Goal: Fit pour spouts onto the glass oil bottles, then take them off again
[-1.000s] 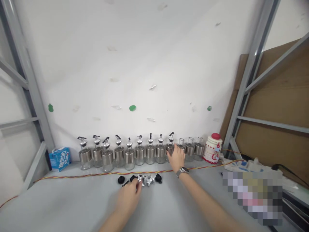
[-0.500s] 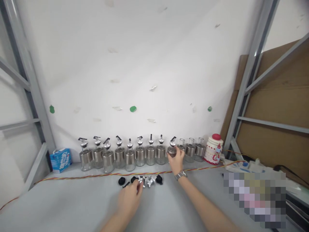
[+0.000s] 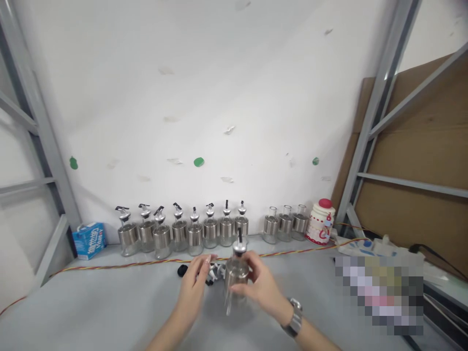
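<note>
"what's the right hand (image 3: 261, 280) got?"

"i have it wrapped round a glass bottle (image 3: 237, 269) with a steel band and pourer on top, nearer me than the twisted wire (image 3: 131, 263). whether its base touches the table (image 3: 127, 304), i can't tell."

"and the left hand (image 3: 194, 280)?"

"half open, fingers curved, beside the loose pourer parts (image 3: 220, 271); i see nothing in its grip."

"behind those?"

"eight bottles with pourers (image 3: 180, 229) along the wall (image 3: 256, 97), then, past a gap, three open-necked bottles (image 3: 285, 223) near a red-lidded jar (image 3: 319, 224)."
</note>
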Available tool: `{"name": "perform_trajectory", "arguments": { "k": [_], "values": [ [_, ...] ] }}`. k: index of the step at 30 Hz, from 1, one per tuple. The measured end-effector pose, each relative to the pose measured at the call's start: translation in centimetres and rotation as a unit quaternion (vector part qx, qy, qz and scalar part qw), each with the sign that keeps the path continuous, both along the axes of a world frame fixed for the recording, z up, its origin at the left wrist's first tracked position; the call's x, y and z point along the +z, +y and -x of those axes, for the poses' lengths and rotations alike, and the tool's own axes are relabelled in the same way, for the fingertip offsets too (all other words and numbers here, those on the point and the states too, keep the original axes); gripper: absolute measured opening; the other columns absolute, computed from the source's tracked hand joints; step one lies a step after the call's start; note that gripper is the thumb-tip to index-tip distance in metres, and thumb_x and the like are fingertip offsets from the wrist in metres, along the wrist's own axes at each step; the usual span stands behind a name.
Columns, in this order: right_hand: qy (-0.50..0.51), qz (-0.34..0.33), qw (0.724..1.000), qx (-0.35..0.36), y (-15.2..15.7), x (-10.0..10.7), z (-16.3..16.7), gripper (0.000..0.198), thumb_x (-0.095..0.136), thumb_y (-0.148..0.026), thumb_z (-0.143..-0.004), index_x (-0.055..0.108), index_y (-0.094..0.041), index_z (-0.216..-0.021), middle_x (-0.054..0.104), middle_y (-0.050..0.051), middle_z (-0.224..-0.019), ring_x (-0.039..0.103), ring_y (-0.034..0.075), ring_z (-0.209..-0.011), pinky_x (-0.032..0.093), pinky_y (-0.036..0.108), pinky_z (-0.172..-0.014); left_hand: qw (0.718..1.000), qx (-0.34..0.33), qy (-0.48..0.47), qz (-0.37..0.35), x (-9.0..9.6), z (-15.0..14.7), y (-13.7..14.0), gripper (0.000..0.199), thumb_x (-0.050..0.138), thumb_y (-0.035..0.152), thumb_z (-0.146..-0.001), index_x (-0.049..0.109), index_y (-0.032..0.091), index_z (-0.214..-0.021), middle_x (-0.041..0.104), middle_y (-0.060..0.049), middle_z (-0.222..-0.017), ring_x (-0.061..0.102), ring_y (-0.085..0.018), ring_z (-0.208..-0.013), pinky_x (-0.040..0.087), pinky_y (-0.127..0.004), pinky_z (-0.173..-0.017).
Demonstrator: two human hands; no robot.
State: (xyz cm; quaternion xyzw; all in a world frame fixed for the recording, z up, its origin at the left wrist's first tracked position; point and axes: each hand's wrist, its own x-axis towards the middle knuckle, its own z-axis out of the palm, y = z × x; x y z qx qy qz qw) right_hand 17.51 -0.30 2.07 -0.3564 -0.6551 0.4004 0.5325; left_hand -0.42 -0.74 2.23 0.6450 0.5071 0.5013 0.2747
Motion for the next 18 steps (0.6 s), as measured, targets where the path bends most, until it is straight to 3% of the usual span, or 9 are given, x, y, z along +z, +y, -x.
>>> {"name": "perform_trajectory", "arguments": {
  "k": [4, 9, 13, 16, 18],
  "values": [
    [-0.006, 0.014, 0.999, 0.045, -1.8, -1.1, 1.9, 0.055, 0.073, -0.016, -0.052, 0.05, -0.021, -0.102, 0.049, 0.005, -0.107, 0.05, 0.021, -0.098, 0.043, 0.034, -0.083, 0.994, -0.071, -0.076, 0.019, 1.0, -0.1, -1.1, 0.049, 0.024, 0.052, -0.083, 0.054, 0.022, -0.108, 0.053, -0.002, -0.119, 0.048, -0.018, -0.109, 0.037, -0.03, -0.094],
    [0.013, 0.068, 0.994, 0.088, -3.2, -1.0, 3.4, 0.074, 0.069, -0.014, -0.059, 0.033, -0.025, -0.123, 0.046, 0.005, -0.119, 0.044, 0.02, -0.109, 0.033, 0.037, -0.094, 0.968, -0.159, -0.19, 0.03, 0.7, -0.3, -2.0, 0.053, 0.04, 0.058, -0.075, 0.053, 0.02, -0.11, 0.054, -0.006, -0.119, 0.045, -0.024, -0.112, 0.035, -0.034, -0.095],
    [0.018, 0.09, 0.982, 0.164, -3.5, -1.4, 4.5, 0.078, 0.07, -0.017, -0.061, 0.029, -0.023, -0.128, 0.045, 0.007, -0.122, 0.04, 0.021, -0.114, 0.028, 0.037, -0.098, 0.956, -0.173, -0.229, 0.062, 1.2, -0.6, -2.3, 0.046, 0.046, 0.054, -0.074, 0.055, 0.019, -0.103, 0.062, -0.006, -0.1, 0.053, -0.022, -0.095, 0.041, -0.03, -0.083],
    [0.036, 0.077, 0.981, 0.172, -3.4, -2.2, 5.0, 0.098, 0.074, -0.015, -0.054, 0.018, -0.025, -0.133, 0.035, 0.008, -0.132, 0.032, 0.022, -0.121, 0.024, 0.037, -0.101, 0.953, -0.162, -0.24, 0.088, 2.0, -0.8, -2.7, 0.031, 0.047, 0.046, -0.078, 0.059, 0.02, -0.088, 0.06, -0.002, -0.08, 0.053, -0.015, -0.076, 0.041, -0.022, -0.07],
    [0.045, 0.084, 0.981, 0.171, -3.3, -2.6, 5.1, 0.1, 0.075, -0.015, -0.051, 0.019, -0.026, -0.133, 0.033, 0.008, -0.133, 0.032, 0.023, -0.122, 0.025, 0.038, -0.1, 0.951, -0.173, -0.237, 0.096, 2.5, -1.0, -2.8, 0.025, 0.046, 0.041, -0.08, 0.058, 0.019, -0.08, 0.056, 0.0, -0.074, 0.05, -0.012, -0.071, 0.039, -0.02, -0.067]
  ]
}}
